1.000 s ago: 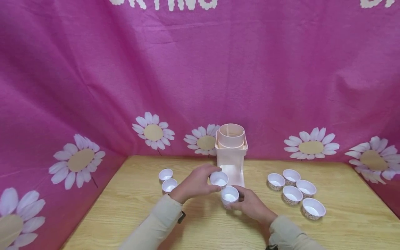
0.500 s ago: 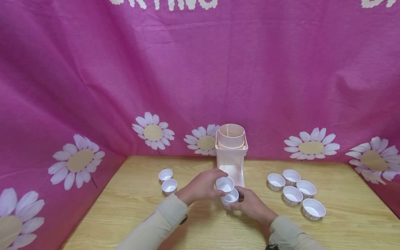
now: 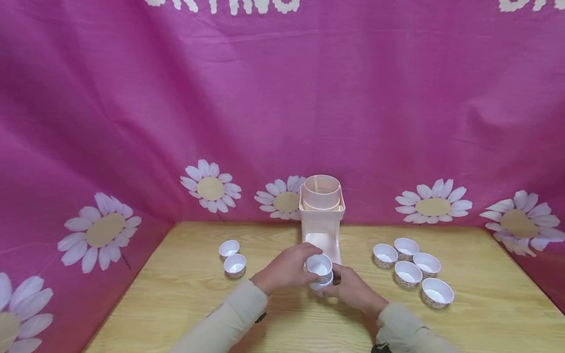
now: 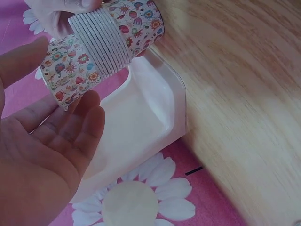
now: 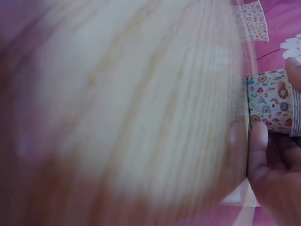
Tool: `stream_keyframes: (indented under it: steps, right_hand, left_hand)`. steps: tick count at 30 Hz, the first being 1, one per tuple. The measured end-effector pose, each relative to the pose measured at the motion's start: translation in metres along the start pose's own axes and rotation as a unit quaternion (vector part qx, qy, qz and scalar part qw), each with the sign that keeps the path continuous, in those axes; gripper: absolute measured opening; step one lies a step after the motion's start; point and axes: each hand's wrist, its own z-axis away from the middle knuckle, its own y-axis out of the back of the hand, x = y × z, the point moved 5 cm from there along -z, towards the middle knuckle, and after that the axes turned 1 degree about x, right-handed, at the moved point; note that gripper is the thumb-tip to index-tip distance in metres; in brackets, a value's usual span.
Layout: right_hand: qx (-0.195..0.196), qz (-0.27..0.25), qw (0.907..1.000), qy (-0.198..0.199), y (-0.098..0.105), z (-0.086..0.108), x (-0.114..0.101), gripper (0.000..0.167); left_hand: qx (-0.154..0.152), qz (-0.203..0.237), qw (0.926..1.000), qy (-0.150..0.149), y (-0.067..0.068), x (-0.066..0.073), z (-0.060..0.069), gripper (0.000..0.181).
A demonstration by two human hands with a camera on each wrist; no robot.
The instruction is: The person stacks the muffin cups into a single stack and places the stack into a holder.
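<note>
In the head view my left hand (image 3: pixel 287 268) pinches a small paper baking cup (image 3: pixel 320 264) by its sides, thumb nearest me. That cup is upright, white inside, and sits over the mouth of a nested stack of like cups (image 3: pixel 324 283). Around the lower stack curls my right hand (image 3: pixel 354 290), steadying it on the table. The left wrist view shows the upper cup's flowered wall (image 4: pixel 68 70) above several packed rims (image 4: pixel 101 44). How deep it sits inside is hidden. On the right wrist side, the flowered stack (image 5: pixel 270 101) stands between thumb and fingers.
Behind the hands stands a pale pink plastic stand (image 3: pixel 321 215) with a round cylinder on top. Two cups (image 3: pixel 235 265) are at left; several more (image 3: pixel 408 273) are grouped at right. A pink flowered cloth (image 3: pixel 265 108) hangs behind the wooden table (image 3: pixel 176 284).
My left hand has carried its cup right and down, from beside the stack onto its mouth. The right hand keeps hold of the stack. The head view has shifted slightly.
</note>
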Motion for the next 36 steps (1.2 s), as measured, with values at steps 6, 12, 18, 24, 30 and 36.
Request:
stream_keyframes:
  steps: [6,12,18,24,30,36]
  right_hand:
    - [0.003,0.001,1.0000,-0.001,-0.002,-0.003,0.000,0.054]
    - [-0.003,0.005,0.9999,0.010,0.000,-0.003,0.000,0.056]
    - [-0.004,0.003,0.9999,0.014,0.000,-0.004,0.000,0.055]
    - [-0.003,0.002,0.9999,0.014,0.000,-0.004,-0.002,0.054]
    - [-0.003,-0.005,0.9999,0.011,-0.001,-0.003,-0.001,0.055]
    - [0.000,0.005,1.0000,0.003,-0.002,-0.003,0.003,0.059]
  left_hand:
    - [0.006,0.008,0.9999,-0.011,-0.001,-0.002,0.002,0.046]
    - [-0.010,0.000,0.9999,0.002,-0.006,-0.004,0.003,0.047]
    - [-0.014,-0.002,0.9999,-0.002,-0.007,-0.004,0.002,0.045]
    - [-0.015,0.003,0.9999,-0.002,-0.008,-0.004,0.003,0.044]
    - [-0.014,0.008,0.9999,-0.002,-0.010,-0.005,0.004,0.044]
    - [-0.022,0.002,0.9997,0.010,-0.011,-0.006,0.007,0.048]
